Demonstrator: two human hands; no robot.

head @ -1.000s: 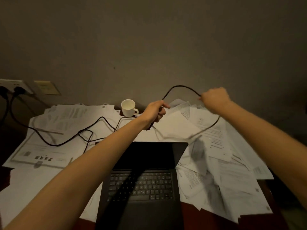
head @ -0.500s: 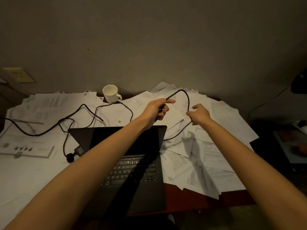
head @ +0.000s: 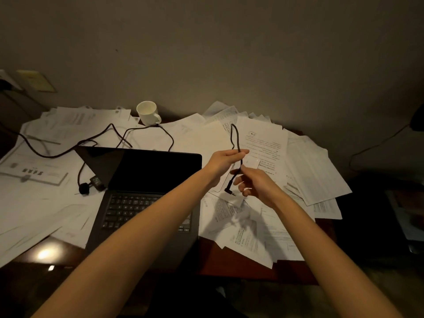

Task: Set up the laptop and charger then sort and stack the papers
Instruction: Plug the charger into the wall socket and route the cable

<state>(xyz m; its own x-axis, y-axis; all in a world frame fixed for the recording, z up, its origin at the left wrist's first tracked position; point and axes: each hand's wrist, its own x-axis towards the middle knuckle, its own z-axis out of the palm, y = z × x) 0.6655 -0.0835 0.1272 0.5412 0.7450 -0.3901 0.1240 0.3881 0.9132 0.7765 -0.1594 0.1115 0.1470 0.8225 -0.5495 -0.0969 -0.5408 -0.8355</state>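
An open black laptop (head: 146, 193) with a dark screen sits on the paper-covered desk. My left hand (head: 223, 162) pinches the black charger cable (head: 237, 143), which loops up above it. My right hand (head: 254, 181) grips the same cable just below, and the angled plug (head: 230, 191) hangs under it. The rest of the cable (head: 96, 138) trails across the papers to the left, past a small adapter block (head: 96, 181) beside the laptop. Loose white papers (head: 305, 166) spread to the right and papers (head: 36, 203) lie to the left.
A white mug (head: 148, 113) stands at the back by the wall. A wall plate (head: 36, 81) is at the upper left. The dark wooden desk edge (head: 229, 260) shows at the front. Another thin cord (head: 378, 143) runs along the far right.
My hands have come closer together and lower, to the right of the laptop. The cable loop has narrowed, and the plug end now hangs free below my right hand.
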